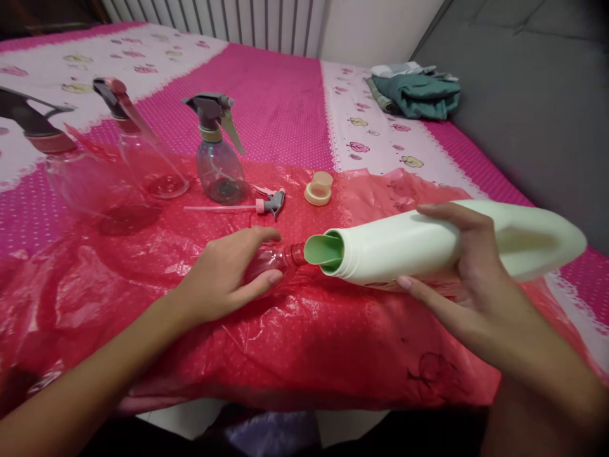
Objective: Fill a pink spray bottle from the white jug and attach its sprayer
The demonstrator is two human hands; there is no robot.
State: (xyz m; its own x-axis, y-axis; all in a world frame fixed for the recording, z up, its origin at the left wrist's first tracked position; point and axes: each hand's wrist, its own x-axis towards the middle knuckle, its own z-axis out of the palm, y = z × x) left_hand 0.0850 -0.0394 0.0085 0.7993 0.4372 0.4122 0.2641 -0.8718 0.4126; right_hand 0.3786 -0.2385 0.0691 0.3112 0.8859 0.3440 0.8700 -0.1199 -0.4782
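My right hand [469, 273] grips a large pale green detergent bottle [394, 244], tipped nearly level. Its green pouring spout [324, 249] points left, right by the mouth of a small clear bottle [269, 259]. Whether the two touch I cannot tell, and no liquid can be made out. My left hand [228, 273] is wrapped around the clear bottle, hiding most of its body. Just beyond it lies a small grey and pink spray head [271, 204] with its pink tube pointing left. A yellowish cap [318, 188] sits behind the spout.
Three spray bottles stand at the back left: a grey one [221, 168], a pink one [143, 158] and a larger pink one [80, 178]. Wrinkled red plastic sheeting [295, 336] covers the near side of the patterned bedspread [280, 101]. Folded cloths [413, 92] lie at the far right.
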